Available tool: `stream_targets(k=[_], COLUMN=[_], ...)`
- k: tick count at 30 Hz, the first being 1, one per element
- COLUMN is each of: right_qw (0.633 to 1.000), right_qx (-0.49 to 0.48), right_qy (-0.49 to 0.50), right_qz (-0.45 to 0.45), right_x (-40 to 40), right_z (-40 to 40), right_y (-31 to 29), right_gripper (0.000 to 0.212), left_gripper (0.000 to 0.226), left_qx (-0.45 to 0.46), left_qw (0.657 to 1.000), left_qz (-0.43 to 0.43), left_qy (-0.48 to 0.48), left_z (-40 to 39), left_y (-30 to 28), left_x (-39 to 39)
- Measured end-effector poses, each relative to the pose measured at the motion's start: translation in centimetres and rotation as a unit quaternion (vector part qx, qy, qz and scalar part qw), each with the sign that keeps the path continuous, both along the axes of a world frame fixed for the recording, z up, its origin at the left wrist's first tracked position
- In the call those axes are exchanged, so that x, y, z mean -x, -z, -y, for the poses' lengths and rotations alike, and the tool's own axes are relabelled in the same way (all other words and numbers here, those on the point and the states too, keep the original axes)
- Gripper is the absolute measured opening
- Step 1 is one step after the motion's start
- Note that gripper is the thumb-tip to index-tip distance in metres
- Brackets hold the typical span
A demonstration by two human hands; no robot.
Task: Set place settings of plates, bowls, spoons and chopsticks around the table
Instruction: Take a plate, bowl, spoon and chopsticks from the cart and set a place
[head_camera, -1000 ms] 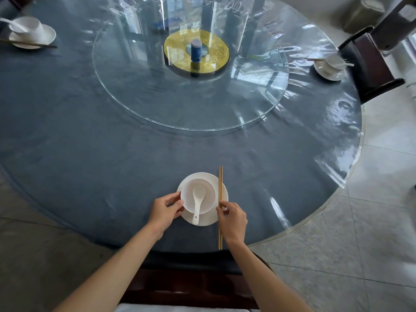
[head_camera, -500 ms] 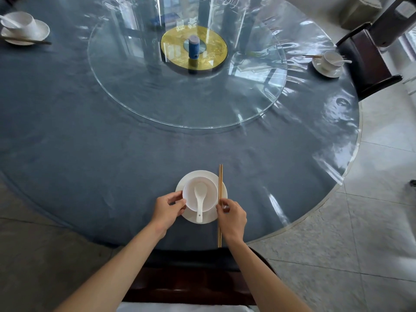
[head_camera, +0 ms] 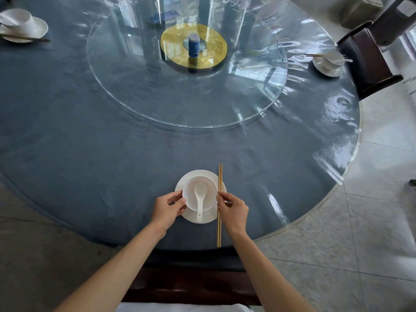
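Note:
A white plate point(head_camera: 201, 218) lies near the front edge of the round blue table point(head_camera: 90, 165). On it stands a white bowl point(head_camera: 210, 191) with a white spoon point(head_camera: 200, 200) inside, handle pointing toward me. A pair of wooden chopsticks point(head_camera: 219, 231) lies straight across the plate's right rim. My left hand point(head_camera: 167, 208) grips the bowl's left rim. My right hand point(head_camera: 234, 209) pinches the chopsticks with thumb and forefinger right beside the bowl's right rim.
A second place setting point(head_camera: 22, 28) sits at the far left and a third point(head_camera: 331, 64) at the far right. A glass turntable point(head_camera: 157, 97) with a blue cylinder point(head_camera: 194, 45) fills the middle. Dark chairs stand at the right point(head_camera: 369, 61) and below me point(head_camera: 191, 282).
My right hand's fingers slid up the chopsticks toward the bowl's rim. My left hand has closed further around the bowl's left side. The setting stays in place.

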State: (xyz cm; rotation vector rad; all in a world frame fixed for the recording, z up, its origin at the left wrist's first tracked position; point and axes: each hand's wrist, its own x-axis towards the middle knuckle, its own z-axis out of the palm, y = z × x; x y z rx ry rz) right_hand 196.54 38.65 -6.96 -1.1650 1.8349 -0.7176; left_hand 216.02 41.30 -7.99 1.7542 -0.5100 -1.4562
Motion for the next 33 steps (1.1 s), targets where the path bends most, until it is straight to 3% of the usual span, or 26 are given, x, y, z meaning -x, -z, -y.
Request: stream_targets(k=[12,15,19,24,33], right_qw=[0.999,0.993,0.970,0.930,0.852], right_qx=[0.015,0.047,0.113,0.214,0.300], right_qy=[-0.041,-0.091,-0.168,-0.248,-0.293], right_qz=[-0.029,-0.058,-0.138,-0.169,-0.314], right_x=[0.7,1.6,2.8,4.1,9.7], right_z=[0.1,0.9,3.5,6.7,6.5], right_y=[-1.4,-3.0,-6.0,-9.0,-13.9], right_gripper=[0.019,0.019,0.025,0.036,0.071], left_gripper=[0.042,0.046,0.054,0.064,0.070], left_qx=[0.002,0.017,0.086,0.144,0.220], left_qw=[0.999,0.992,0.950,0.860,0.767], left_qz=[0.041,0.116,0.261,0.420,0.539], left_qy=[0.019,0.044,0.151,0.251,0.270], left_z=[-0.5,-0.4,0.0,1.0,1.0], left_y=[-0.6,-1.8,-3.7,-6.6,-14.3], left_x=[0.3,0.1,-0.6,-0.4,3.0])
